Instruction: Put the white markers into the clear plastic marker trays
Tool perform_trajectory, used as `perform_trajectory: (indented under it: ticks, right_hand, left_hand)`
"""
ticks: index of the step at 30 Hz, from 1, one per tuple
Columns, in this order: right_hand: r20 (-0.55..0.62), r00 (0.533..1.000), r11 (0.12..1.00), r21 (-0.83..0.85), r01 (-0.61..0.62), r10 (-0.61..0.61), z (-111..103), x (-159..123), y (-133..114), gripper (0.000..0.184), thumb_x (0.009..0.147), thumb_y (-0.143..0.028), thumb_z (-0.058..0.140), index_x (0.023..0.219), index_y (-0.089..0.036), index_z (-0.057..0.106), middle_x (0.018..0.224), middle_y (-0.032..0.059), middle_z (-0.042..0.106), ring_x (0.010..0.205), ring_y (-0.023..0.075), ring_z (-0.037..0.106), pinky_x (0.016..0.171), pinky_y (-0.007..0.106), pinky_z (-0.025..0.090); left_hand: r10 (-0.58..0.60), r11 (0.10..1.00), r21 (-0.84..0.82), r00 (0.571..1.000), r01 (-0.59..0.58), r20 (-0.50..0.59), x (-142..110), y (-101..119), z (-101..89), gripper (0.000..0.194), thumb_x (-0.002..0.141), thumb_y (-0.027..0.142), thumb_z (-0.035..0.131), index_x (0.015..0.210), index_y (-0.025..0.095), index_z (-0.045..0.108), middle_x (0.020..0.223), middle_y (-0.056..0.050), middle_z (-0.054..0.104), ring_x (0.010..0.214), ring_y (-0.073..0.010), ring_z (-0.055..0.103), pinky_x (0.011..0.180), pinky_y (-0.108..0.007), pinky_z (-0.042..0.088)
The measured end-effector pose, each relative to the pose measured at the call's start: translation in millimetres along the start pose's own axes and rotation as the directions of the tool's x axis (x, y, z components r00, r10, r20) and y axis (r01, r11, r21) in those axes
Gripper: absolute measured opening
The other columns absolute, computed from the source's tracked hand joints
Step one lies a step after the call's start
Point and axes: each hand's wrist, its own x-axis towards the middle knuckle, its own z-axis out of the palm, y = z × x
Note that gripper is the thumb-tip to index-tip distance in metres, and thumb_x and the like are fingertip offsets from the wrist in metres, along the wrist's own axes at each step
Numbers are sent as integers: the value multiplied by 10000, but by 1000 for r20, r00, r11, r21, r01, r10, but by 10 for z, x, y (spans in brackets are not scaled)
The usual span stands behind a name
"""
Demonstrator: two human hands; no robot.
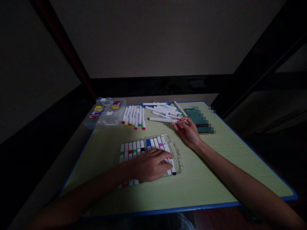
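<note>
**White marker in right hand, left hand over clear tray**

Gripping near one end, black end pointing left, close to loose markers. Touching the tray's markers with bent left fingers; impossible to tell whether gripping. Bare bench from tray to right blue edge, with a narrower strip nearside.

Near the desk's near edge, the left hand hides parts of several markers; toward its far right corner, pixelation blurs the book.
</note>
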Motion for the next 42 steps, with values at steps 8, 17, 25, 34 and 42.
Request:
perform_trajectory:
  ticks: [8, 17, 25, 34, 42]
  right_hand:
    - [47, 999, 1000, -27, 14, -13, 72, -65, -40, 332, 559, -334, 750, 724, -242, 477, 892, -37, 630, 803, 138, 633, 796, 343, 511]
    - [125, 983, 973, -173, 155, -134, 104, -95, 0, 225, 639, -314, 707, 750, -226, 533, 989, 11, 601, 831, 152, 617, 824, 358, 490]
    - [460, 846, 643, -568, 514, -270, 154, -161, -13, 109, 808, -271, 528, 881, -216, 587, 1053, 78, 595, 948, 194, 571, 814, 360, 467]
    - [664, 736, 374, -653, 658, -134, 323, 63, -96, 183, 778, -109, 482, 872, -167, 627, 1066, 110, 584, 916, 201, 584, 787, 350, 471]
    - [658, 746, 320, -689, 650, -97, 513, 217, 32, 224, 711, -38, 524, 857, -141, 660, 965, 93, 611, 861, 177, 581, 743, 295, 473]
  left_hand:
    - [0, 1000, 4, 1000, 0, 1, -2, -4, 9, 175, 826, 169, 448, 925, 142, 590, 1054, -99, 538, 898, -182, 521, 790, -328, 445]
    - [4, 1000, -2, 1000, -4, 7, 1, -3, 0, 175, 826, 180, 447, 903, 142, 600, 1047, -91, 548, 902, -182, 516, 797, -318, 441]
    - [6, 1000, 8, 1000, -6, 7, 5, 1, -9, 182, 828, 180, 449, 914, 139, 604, 1042, -90, 552, 883, -181, 517, 785, -316, 436]
    - [9, 1000, 14, 1000, -9, 26, -7, -17, 20, 165, 817, 192, 469, 913, 141, 593, 1072, -87, 541, 909, -188, 514, 795, -322, 432]
    - [9, 1000, 9, 1000, -10, 21, 5, -9, 17, 165, 817, 186, 465, 897, 137, 601, 1061, -87, 547, 914, -184, 516, 804, -314, 434]
